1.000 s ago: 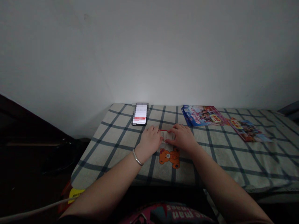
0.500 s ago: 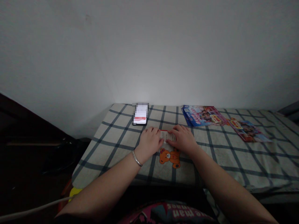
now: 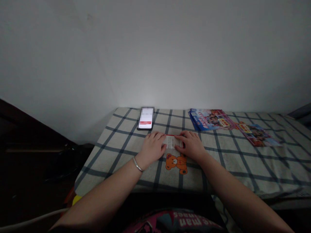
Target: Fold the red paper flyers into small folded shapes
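A small white paper with a red edge [image 3: 173,141] lies on the checked cloth [image 3: 230,161], just above an orange bear print [image 3: 176,162]. My left hand [image 3: 153,147], with a silver bracelet on its wrist, rests on the paper's left side, fingers curled down onto it. Pressing the paper's right side is my right hand [image 3: 191,145], its fingers bent over the edge. Both hands hold the paper flat on the cloth.
A lit phone [image 3: 146,118] lies at the back of the cloth near the white wall. Colourful leaflets [image 3: 210,119] and one more [image 3: 257,134] lie at the back right. To the left the cloth ends at a dark drop. A white cable [image 3: 29,221] crosses the bottom left.
My left hand has slid slightly left, uncovering a bit more of the paper. The right hand has barely moved.
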The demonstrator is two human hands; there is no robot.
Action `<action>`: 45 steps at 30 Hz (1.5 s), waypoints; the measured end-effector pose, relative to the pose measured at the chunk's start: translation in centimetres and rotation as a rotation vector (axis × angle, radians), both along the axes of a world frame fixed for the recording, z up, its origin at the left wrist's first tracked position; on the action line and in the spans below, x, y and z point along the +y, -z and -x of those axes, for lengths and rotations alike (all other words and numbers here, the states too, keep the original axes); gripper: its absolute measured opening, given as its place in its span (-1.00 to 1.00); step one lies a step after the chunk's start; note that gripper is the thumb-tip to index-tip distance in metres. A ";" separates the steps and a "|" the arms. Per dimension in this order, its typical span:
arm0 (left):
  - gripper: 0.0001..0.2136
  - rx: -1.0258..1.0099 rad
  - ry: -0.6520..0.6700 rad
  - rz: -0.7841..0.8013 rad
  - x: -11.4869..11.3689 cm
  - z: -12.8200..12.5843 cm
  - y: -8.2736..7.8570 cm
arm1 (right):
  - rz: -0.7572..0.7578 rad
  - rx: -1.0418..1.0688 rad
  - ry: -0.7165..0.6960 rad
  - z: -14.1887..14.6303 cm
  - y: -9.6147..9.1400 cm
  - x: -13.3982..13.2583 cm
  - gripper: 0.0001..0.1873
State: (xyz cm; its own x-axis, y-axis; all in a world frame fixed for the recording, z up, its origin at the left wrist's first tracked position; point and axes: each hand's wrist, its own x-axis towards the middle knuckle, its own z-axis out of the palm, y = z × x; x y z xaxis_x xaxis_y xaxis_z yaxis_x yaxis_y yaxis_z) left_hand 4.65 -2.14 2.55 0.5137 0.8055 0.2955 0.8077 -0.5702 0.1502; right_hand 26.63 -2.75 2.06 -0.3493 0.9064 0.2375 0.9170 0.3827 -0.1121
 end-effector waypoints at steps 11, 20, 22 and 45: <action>-0.66 -0.046 0.047 -0.019 0.3 0.7 0.7 | 0.016 -0.004 -0.068 -1.1 0.2 -0.3 -0.52; -0.64 -0.053 0.056 -0.025 0.5 1.0 1.0 | 0.055 0.023 -0.072 -1.5 0.4 -0.3 -0.46; -0.65 -0.049 0.051 -0.026 0.4 0.9 1.0 | 0.070 0.023 -0.059 -1.4 0.2 -0.3 -0.47; -0.80 0.127 -0.034 0.006 2.9 -1.4 -1.1 | -0.029 -0.093 -0.428 1.8 -1.0 0.5 -0.83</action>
